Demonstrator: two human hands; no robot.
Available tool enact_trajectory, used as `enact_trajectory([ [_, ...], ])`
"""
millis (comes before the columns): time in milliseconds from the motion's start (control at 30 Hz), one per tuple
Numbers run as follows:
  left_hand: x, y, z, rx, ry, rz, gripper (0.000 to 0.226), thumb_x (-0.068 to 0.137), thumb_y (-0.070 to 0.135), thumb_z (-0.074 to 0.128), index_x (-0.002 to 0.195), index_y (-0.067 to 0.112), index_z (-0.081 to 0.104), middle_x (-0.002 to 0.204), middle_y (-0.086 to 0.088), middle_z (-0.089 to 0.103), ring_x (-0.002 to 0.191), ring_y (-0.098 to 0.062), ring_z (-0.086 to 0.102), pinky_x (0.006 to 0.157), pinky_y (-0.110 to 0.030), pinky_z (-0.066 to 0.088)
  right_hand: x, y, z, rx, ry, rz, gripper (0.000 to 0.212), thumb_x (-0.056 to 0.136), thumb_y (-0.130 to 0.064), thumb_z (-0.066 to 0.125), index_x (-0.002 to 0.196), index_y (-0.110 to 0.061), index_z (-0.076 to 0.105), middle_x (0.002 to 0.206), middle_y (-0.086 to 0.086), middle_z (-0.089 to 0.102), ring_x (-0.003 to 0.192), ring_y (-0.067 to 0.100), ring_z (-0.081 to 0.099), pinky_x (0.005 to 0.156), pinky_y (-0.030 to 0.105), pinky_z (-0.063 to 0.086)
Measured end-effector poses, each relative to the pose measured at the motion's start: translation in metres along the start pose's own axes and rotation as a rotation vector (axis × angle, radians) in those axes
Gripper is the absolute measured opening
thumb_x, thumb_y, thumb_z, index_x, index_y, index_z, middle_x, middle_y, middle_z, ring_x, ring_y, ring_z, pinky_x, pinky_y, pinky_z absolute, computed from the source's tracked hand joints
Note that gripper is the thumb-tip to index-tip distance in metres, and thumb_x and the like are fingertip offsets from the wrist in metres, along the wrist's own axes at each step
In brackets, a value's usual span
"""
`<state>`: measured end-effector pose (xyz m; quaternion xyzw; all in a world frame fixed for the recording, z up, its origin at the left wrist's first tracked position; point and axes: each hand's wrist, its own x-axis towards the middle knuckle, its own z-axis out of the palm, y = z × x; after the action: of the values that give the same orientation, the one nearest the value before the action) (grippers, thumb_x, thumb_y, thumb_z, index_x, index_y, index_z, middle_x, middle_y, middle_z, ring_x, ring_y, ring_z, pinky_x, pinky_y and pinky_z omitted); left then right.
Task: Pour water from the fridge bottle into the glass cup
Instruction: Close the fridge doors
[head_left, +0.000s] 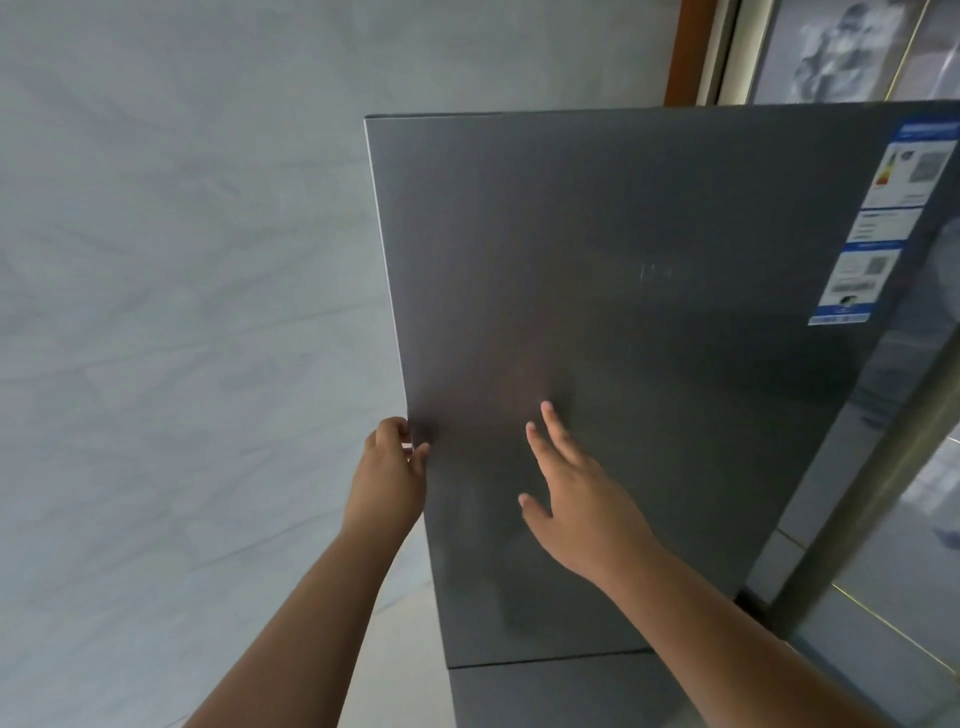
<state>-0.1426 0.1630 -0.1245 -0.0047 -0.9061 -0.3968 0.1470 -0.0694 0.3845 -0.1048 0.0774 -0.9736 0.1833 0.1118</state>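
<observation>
A dark grey fridge door (649, 312) fills the middle and right of the view. My left hand (389, 467) grips the door's left edge, with fingers curled round it. My right hand (566, 493) is spread flat with fingers apart, against or just in front of the door face. Neither the bottle nor the glass cup shows anywhere.
A pale marbled wall (182, 286) runs along the left of the fridge. Blue and white labels (878, 223) are stuck on the door's upper right. A lower door panel (545, 696) begins below a seam. A metal-framed glass panel (893, 493) stands at the right.
</observation>
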Motion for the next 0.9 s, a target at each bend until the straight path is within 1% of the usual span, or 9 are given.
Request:
enact_trajectory([
  [167,0.015,-0.001,0.008,-0.006,0.016,-0.013,0.026,0.106,0.022,0.055,0.130,0.012,0.052,0.134,-0.008,0.056,0.092,-0.015,0.060,0.084,-0.035,0.047,0.013,0.004,0.002,0.082,0.003,0.009,0.076,0.102,-0.042,0.054,0.165,-0.032,0.013,0.167,-0.026,-0.020,0.154,0.013,0.025,0.111,0.038,0.044],
  [367,0.017,-0.008,0.011,-0.054,0.016,0.004,0.029,0.106,0.025,0.055,0.133,0.015,0.050,0.133,-0.001,0.056,0.098,-0.014,0.064,0.084,-0.034,0.048,0.013,0.005,0.008,0.127,0.023,0.041,0.075,0.101,-0.041,0.056,0.164,-0.036,0.015,0.165,-0.032,-0.021,0.149,0.013,0.035,0.109,0.034,0.043],
  [467,0.012,-0.008,0.013,-0.113,0.084,0.043,0.029,0.104,0.022,0.060,0.129,0.017,0.048,0.127,0.000,0.053,0.101,-0.018,0.067,0.081,-0.037,0.051,0.012,-0.001,0.008,0.146,0.023,0.073,0.076,0.101,-0.041,0.057,0.164,-0.037,0.016,0.165,-0.033,-0.020,0.143,0.014,0.044,0.107,0.034,0.046],
  [567,0.006,-0.006,0.009,-0.130,0.147,0.125,0.033,0.096,0.015,0.066,0.121,0.021,0.044,0.117,0.005,0.050,0.099,-0.019,0.063,0.077,-0.042,0.053,0.010,-0.010,0.006,0.158,0.040,0.137,0.073,0.101,-0.040,0.058,0.163,-0.039,0.019,0.168,-0.029,-0.009,0.148,0.011,0.036,0.109,0.030,0.039],
  [633,0.005,-0.002,0.005,-0.110,0.086,0.187,0.031,0.093,0.013,0.066,0.116,0.023,0.047,0.112,0.007,0.053,0.102,-0.021,0.060,0.079,-0.042,0.053,0.006,-0.016,0.006,0.174,0.053,0.195,0.070,0.101,-0.041,0.058,0.162,-0.039,0.023,0.171,-0.023,0.000,0.152,0.008,0.028,0.114,0.030,0.034],
  [700,0.007,0.003,0.000,-0.069,-0.047,0.260,0.030,0.092,0.015,0.064,0.117,0.024,0.052,0.111,0.009,0.057,0.108,-0.021,0.060,0.083,-0.039,0.051,-0.001,-0.021,0.007,0.171,0.077,0.249,0.068,0.101,-0.041,0.059,0.161,-0.037,0.028,0.171,-0.017,0.011,0.154,0.006,0.022,0.118,0.026,0.026],
  [767,0.010,0.006,-0.004,-0.004,-0.206,0.341,0.037,0.091,0.018,0.066,0.127,0.023,0.055,0.124,0.005,0.060,0.118,-0.022,0.058,0.093,-0.040,0.051,-0.011,-0.024,0.009,0.170,0.120,0.312,0.065,0.100,-0.042,0.060,0.159,-0.034,0.033,0.169,-0.014,0.024,0.154,0.005,0.024,0.120,0.024,0.021],
  [833,0.012,0.007,-0.004,0.031,-0.334,0.418,0.046,0.093,0.022,0.067,0.138,0.020,0.055,0.138,-0.001,0.059,0.128,-0.026,0.056,0.102,-0.042,0.049,-0.024,-0.028,0.013,0.167,0.165,0.378,0.063,0.100,-0.044,0.060,0.157,-0.032,0.037,0.165,-0.012,0.032,0.152,0.006,0.028,0.125,0.032,0.025],
  [900,0.012,0.007,-0.002,0.026,-0.436,0.469,0.050,0.095,0.026,0.067,0.143,0.019,0.054,0.145,-0.005,0.057,0.132,-0.031,0.054,0.108,-0.044,0.046,-0.042,-0.031,0.016,0.170,0.212,0.477,0.062,0.099,-0.045,0.061,0.155,-0.032,0.040,0.163,-0.011,0.036,0.151,0.008,0.031,0.124,0.037,0.028],
])
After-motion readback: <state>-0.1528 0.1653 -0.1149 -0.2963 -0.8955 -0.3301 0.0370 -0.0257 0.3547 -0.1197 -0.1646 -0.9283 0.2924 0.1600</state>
